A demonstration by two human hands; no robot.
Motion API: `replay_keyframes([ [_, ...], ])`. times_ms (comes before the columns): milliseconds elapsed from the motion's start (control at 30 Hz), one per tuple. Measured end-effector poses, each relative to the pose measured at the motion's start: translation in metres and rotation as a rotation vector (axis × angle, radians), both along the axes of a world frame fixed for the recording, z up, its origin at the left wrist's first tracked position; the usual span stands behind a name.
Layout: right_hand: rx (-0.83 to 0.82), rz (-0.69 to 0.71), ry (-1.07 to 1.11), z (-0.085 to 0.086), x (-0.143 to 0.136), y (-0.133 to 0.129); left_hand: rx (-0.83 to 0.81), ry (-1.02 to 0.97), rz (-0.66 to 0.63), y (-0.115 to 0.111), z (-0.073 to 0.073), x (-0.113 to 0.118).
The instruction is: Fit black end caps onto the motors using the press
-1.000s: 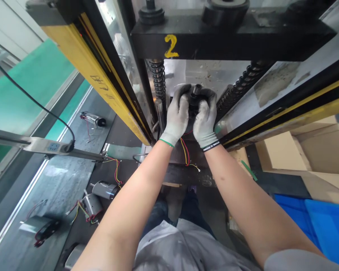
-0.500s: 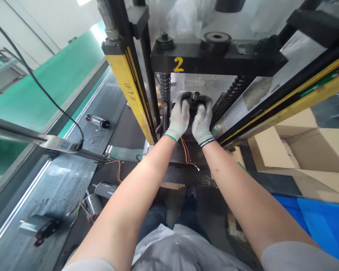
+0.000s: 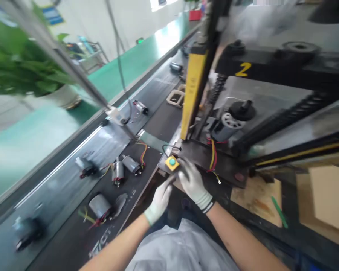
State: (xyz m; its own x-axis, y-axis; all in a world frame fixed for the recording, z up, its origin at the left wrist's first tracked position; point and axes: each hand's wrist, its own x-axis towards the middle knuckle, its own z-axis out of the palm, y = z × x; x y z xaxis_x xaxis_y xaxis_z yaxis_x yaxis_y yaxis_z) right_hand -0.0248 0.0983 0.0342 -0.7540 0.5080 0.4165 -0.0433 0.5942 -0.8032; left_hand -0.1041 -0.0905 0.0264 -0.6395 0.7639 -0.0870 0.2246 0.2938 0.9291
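My gloved left hand [image 3: 161, 198] hovers just below a yellow box with a green button [image 3: 172, 162], its fingers extended and blurred, with nothing visible in them. My gloved right hand [image 3: 191, 178] is at the lower right side of that box, fingers spread and blurred; contact with the box is unclear. Under the black press bar marked 2 [image 3: 271, 71], a silver motor [image 3: 227, 126] stands upright with a black round part [image 3: 243, 110] on top. Red and yellow wires [image 3: 214, 155] hang from the motor's base.
Several loose motors lie on the dark bench and conveyor [image 3: 115, 135] at the left. A yellow upright [image 3: 191, 94] rises beside the press. A metal pole [image 3: 81, 77] crosses the upper left. Cardboard [image 3: 330, 195] is at the right.
Both hands have left the black part under the press and moved down toward the button box. The view has swung left, bringing the plant and more motors into sight.
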Motion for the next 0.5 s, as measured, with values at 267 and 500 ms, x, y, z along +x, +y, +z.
replay_keyframes([
  [267,0.373,0.306,-0.538,-0.144,-0.031,-0.02,-0.735,-0.297,0.966,-0.329,-0.056,0.234],
  [500,0.318,0.474,-0.432,-0.114,-0.064,-0.084,-0.636,-0.447,1.367,-0.34,-0.028,0.319],
])
